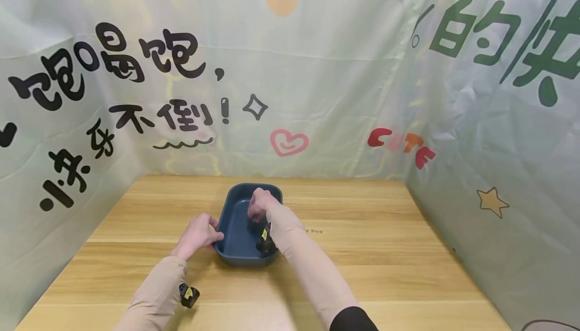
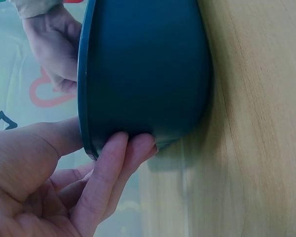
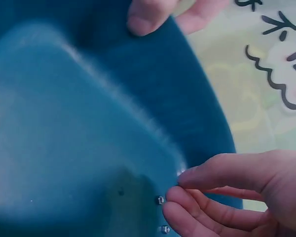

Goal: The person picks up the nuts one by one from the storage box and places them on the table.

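Observation:
A deep blue rectangular tray point(image 1: 240, 260) with rounded corners rests on the wooden table. At its left rim my left hand point(image 1: 199, 233) grips the wall, thumb on the inside and fingers against the outside, as the left wrist view shows. My right hand point(image 1: 262, 205) reaches down into the tray, thumb and fingertips close together by the floor near the wall. Right at those fingertips lies a small shiny metal piece point(image 3: 161, 200) that looks like a nut, with another one point(image 3: 165, 229) beside it. Whether anything is pinched between the right fingertips I cannot tell.
Several small pieces point(image 1: 314, 231) lie in a row on the table point(image 1: 362, 260) just right of the tray, partly behind the right forearm. Printed cloth point(image 1: 335, 94) hangs around the back and sides. Each wrist wears a black camera point(image 1: 188, 295).

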The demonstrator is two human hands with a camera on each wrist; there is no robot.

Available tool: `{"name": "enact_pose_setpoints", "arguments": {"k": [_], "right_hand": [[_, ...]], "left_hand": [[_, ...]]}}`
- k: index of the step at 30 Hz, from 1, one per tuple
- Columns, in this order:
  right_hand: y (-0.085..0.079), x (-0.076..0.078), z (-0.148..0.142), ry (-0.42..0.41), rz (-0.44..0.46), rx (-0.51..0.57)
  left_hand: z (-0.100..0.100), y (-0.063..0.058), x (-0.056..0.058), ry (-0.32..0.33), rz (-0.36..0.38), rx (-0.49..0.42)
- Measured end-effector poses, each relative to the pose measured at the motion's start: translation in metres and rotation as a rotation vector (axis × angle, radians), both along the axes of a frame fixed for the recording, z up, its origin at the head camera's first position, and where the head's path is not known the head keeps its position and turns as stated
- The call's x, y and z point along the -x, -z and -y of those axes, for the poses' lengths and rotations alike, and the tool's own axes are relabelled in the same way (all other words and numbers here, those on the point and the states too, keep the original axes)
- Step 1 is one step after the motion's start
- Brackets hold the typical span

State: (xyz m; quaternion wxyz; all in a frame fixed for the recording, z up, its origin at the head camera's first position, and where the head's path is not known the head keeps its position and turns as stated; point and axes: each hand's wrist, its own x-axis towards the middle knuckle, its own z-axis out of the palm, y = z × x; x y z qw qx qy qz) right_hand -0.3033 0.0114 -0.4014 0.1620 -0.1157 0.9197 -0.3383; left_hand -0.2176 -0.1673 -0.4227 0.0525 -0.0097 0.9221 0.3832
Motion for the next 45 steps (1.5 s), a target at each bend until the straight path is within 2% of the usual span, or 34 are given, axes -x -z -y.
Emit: {"name": "enact_pose_setpoints", "arguments": {"k": [12, 20, 34, 41, 45], "right_hand": [[-0.006, -0.002, -0.019, -0.064, 0.125, 0.218], [-0.010, 0.001, -0.031, -0.104, 0.139, 0.346], [-0.013, -0.001, -0.067, -0.089, 0.088, 0.424], [-0.013, -0.008, -0.092, -0.100, 0.001, 0.402], [-0.010, -0.012, -0.108, -0.085, -0.020, 0.424]], "left_hand": [[0.000, 0.001, 0.001, 0.001, 0.007, -0.014], [0.000, 0.000, 0.001, 0.002, 0.024, -0.019], [0.000, 0.002, 0.002, 0.001, 0.030, -0.012], [0.000, 0.002, 0.002, 0.006, 0.030, -0.011], [0.000, 0.001, 0.002, 0.010, 0.019, -0.004]]}}
